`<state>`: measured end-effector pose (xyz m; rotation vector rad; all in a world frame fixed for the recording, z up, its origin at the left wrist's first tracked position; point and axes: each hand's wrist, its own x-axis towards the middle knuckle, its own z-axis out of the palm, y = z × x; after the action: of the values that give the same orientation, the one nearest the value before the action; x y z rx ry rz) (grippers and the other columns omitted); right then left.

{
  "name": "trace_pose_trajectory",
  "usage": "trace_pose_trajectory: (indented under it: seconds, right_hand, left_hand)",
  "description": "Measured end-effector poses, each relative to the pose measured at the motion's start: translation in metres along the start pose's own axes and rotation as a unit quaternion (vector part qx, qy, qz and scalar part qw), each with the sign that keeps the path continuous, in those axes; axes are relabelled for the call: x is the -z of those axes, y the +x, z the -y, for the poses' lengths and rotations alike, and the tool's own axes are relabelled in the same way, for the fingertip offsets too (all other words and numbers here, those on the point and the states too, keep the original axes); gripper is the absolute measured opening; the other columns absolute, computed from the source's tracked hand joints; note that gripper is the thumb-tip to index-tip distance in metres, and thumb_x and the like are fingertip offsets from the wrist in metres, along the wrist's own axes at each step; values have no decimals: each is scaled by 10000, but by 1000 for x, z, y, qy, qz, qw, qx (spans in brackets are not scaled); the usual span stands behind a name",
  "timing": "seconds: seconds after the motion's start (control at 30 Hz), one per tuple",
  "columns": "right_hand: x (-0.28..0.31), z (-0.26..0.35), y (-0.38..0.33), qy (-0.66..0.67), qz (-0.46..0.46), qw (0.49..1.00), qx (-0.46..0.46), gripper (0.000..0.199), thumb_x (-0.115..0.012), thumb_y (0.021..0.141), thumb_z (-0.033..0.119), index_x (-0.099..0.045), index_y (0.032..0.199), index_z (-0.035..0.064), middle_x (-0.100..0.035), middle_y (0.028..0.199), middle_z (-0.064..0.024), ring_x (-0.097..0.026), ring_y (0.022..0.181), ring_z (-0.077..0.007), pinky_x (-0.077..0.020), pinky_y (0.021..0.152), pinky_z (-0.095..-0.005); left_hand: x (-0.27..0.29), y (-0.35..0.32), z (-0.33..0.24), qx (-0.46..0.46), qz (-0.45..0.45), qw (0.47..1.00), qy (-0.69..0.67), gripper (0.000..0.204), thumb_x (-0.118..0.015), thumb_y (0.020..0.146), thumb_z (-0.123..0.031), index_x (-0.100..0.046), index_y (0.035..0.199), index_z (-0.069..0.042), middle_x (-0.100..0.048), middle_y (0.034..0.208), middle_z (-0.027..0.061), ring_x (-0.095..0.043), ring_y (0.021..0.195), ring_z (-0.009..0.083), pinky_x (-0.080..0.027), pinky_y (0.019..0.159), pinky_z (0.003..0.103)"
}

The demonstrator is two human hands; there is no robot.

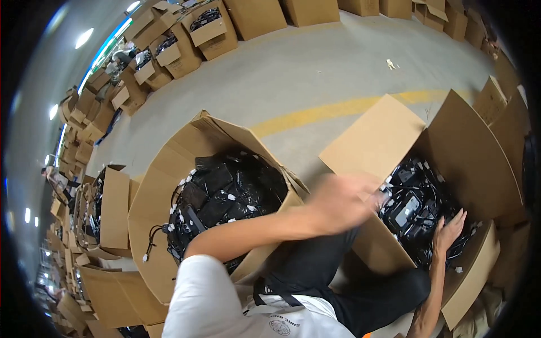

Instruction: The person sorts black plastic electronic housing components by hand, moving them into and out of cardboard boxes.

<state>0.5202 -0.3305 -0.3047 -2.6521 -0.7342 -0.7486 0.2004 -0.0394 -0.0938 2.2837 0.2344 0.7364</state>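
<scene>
On the right stands an open cardboard box [376, 248] holding a heap of black power adapters [414, 211] with tangled cables and small white connectors. My left hand [344, 204] reaches across to the near-left rim of this box; motion smears its fingers, and whether it holds anything cannot be made out. Inside the box, my right hand [449, 232] lies on the cables at the right side, fingers stretched out. To the left, a larger open box [155, 191] contains black adapters in dark plastic wrapping [225, 183], with cables around them. My left forearm passes over its near edge.
A raised flap [377, 135] stands at the right box's far side. More open boxes [115, 208] with cables crowd the left, and a row of cartons [256, 19] lines the far side. A yellow stripe [327, 110] crosses the grey floor. Another person [56, 179] is far left.
</scene>
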Motion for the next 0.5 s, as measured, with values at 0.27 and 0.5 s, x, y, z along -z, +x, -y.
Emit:
trace_pose_trajectory:
  seconds: [0.27,0.5]
  right_hand:
    - [5,-16,1,-15,105,994,9,664,-666,881,71,-374,1465,-50,-318,1549,-290,-371,1398,-444,-326,1155,-455]
    - [46,38,31,35,197,973,115,595,-674,825,23,-473,1376,-83,-353,1529,-297,-370,1403,-437,-321,1166,-444]
  left_hand:
    - [209,-262,232,477,-95,833,263,429,-725,832,-269,-682,1126,40,-710,1020,241,-697,960,363,-542,866,419]
    - [176,-284,281,372,110,837,385,782,-842,706,-273,-510,1360,-2,-668,1131,240,-615,1119,407,-490,961,461]
